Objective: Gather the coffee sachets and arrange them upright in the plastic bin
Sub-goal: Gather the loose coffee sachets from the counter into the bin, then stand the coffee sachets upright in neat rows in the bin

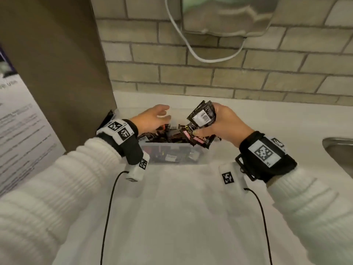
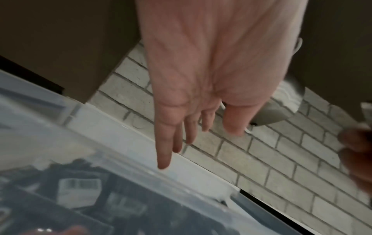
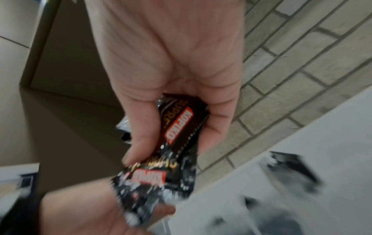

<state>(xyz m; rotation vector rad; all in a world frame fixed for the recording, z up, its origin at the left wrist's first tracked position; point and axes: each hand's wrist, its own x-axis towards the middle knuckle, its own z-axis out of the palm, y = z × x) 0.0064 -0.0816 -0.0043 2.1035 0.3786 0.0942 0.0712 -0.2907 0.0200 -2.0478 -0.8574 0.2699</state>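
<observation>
A clear plastic bin (image 1: 177, 146) stands on the white counter, holding several black coffee sachets (image 1: 164, 135) in a loose pile. My right hand (image 1: 214, 123) hovers over the bin's right end and grips a small bunch of black sachets (image 1: 202, 114), seen up close in the right wrist view as sachets (image 3: 179, 127) with red labels. My left hand (image 1: 160, 115) hovers over the bin's left part with fingers relaxed and nothing in it. In the left wrist view its fingers (image 2: 165, 152) point down toward the bin wall (image 2: 141, 171).
A tall brown panel (image 1: 63, 69) stands left of the bin, with a printed sheet (image 1: 21, 119) further left. A brick wall (image 1: 210, 73) runs behind. A white cable (image 1: 191, 46) hangs from a wall dispenser. A steel sink rim (image 1: 338, 148) lies at the right.
</observation>
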